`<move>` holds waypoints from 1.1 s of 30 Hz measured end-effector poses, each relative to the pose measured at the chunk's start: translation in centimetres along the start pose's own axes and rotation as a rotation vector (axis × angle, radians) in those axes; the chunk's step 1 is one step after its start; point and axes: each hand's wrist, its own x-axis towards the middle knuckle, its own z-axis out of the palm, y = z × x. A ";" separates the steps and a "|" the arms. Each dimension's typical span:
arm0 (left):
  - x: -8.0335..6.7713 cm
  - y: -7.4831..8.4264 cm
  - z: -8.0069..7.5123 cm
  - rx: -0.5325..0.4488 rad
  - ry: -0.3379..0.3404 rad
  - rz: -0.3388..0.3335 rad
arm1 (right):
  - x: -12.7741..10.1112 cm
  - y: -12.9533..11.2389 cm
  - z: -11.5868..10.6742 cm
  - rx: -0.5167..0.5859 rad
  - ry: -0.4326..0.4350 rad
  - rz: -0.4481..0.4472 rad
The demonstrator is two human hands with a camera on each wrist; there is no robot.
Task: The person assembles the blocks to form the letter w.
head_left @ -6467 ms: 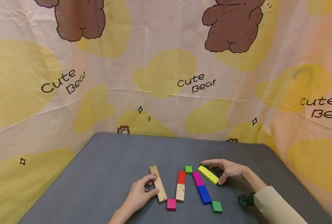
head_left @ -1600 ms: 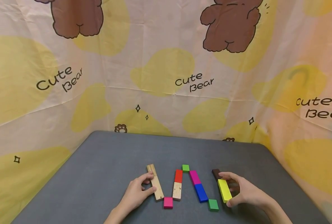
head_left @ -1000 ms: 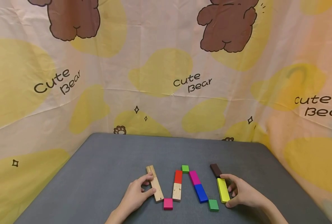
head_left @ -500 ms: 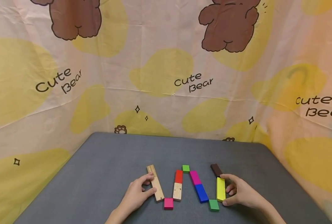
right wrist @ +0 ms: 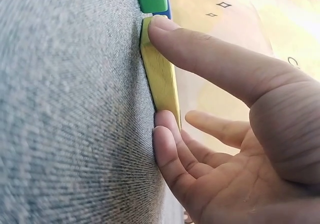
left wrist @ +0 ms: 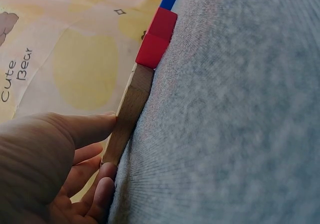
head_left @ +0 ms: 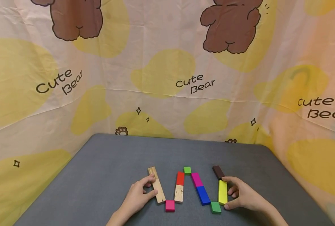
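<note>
I see my right hand (head_left: pixel 242 197) pinching the yellow block (head_left: pixel 222 192) between thumb and forefinger, near the front edge of the grey tabletop (head_left: pixel 105 163) and right of its middle. The block lies flat, its near end touching the green cube (head_left: pixel 216 207); a brown block (head_left: pixel 218 172) lies just behind its far end. My left hand (head_left: pixel 137 196) grips the long wooden block (head_left: pixel 157 185) with curled fingers, left of the pink cube (head_left: pixel 170 205). Between the hands lie a red-and-wood block (head_left: pixel 180 187) and a magenta-and-blue block (head_left: pixel 200 188), with a small green cube (head_left: pixel 187 170) at their far ends.
</note>
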 end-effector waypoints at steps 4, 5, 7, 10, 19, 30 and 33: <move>0.1 -0.2 0.0 -0.004 -0.003 -0.001 | 0.1 0.2 0.1 -0.006 0.000 -0.002; 0.1 -0.2 0.0 -0.006 -0.004 -0.003 | 0.1 0.2 0.1 -0.007 -0.002 -0.002; 0.1 -0.3 0.1 -0.007 -0.006 -0.004 | 0.1 0.3 0.1 -0.004 -0.006 -0.002; 0.1 -0.3 0.1 -0.009 -0.005 -0.005 | 0.1 0.4 0.0 0.002 -0.011 -0.009; 0.1 0.0 0.1 -0.003 -0.002 -0.004 | -0.1 0.7 -0.5 0.073 -0.034 -0.031; 0.2 0.0 0.0 -0.002 -0.008 -0.005 | -0.6 1.3 -1.3 0.149 -0.058 -0.052; 0.1 -0.1 0.0 -0.014 -0.013 -0.013 | -0.6 1.5 -1.5 0.149 -0.051 -0.023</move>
